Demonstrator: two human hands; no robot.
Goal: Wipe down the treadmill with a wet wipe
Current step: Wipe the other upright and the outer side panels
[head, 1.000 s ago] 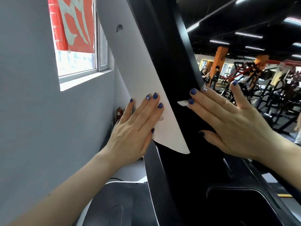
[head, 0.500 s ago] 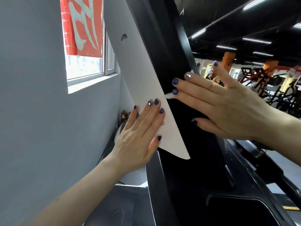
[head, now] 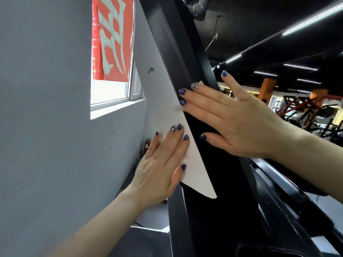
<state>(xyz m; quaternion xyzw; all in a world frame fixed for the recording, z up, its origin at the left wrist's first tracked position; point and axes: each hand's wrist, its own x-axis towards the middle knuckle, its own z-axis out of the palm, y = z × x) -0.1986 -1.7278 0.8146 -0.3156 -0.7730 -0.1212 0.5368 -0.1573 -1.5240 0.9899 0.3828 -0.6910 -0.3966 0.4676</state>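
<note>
- Gym floor, dim, with strip lights overhead and a grey wall (head: pixel 46 108) on the left; a window (head: pixel 111 89) in it carries a red banner (head: pixel 113 38).
- Wet wipe (head: pixel 177 108): only a small pale tab shows, just past the fingertips of the right hand; the rest is hidden under that hand, so its size and fold cannot be told.
- Treadmill upright (head: pixel 185 58): black, slanted, with a white side panel (head: pixel 163 101) that ends in a point low down. Wiping appears to be at the seam where black meets white.
- Right hand (head: pixel 232 117): fingers straight and together, palm flat, pressing the wipe against the black face of the upright.
- Left hand (head: pixel 161 167): flat on the white panel, fingers extended, holding nothing (likely a brace).
- Step in hand, as judged: keep the palm flat and the pressure even, run long strokes along the slant, overlap passes at the seam, and let the left hand steady the panel.
- Farther off: red and black weight machines (head: pixel 306 112) and an orange pillar (head: pixel 267 89), well apart from the work.
</note>
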